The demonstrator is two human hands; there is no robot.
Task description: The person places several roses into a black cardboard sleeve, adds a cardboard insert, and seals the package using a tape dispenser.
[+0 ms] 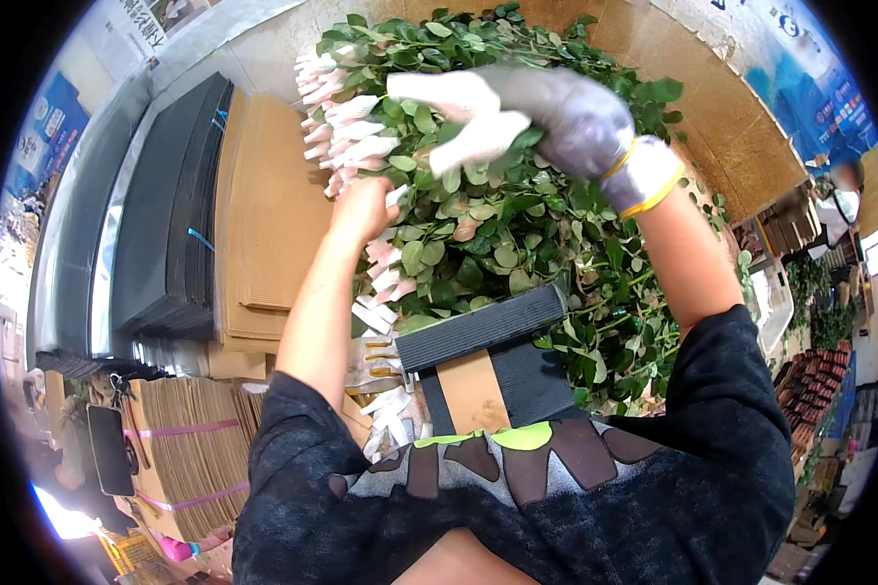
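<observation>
Just left of the brown cardboard stack [275, 210] stands a stack of dark sheets [166, 219] with 2 blue ties [200, 239]. Below the brown cardboard stack is a cardboard bundle [195, 463] bound with 2 pink straps [193, 429]. Down and left of it is a dark, phone-shaped device [110, 450]; lower, a yellow lattice-sided object [132, 556]. Well to its right rises a brown panel [737, 127], then a blue banner [829, 102].

Foliage [483, 258] right of cardboard sheets [268, 214], corrugated board [480, 328] probably on its near edge
</observation>
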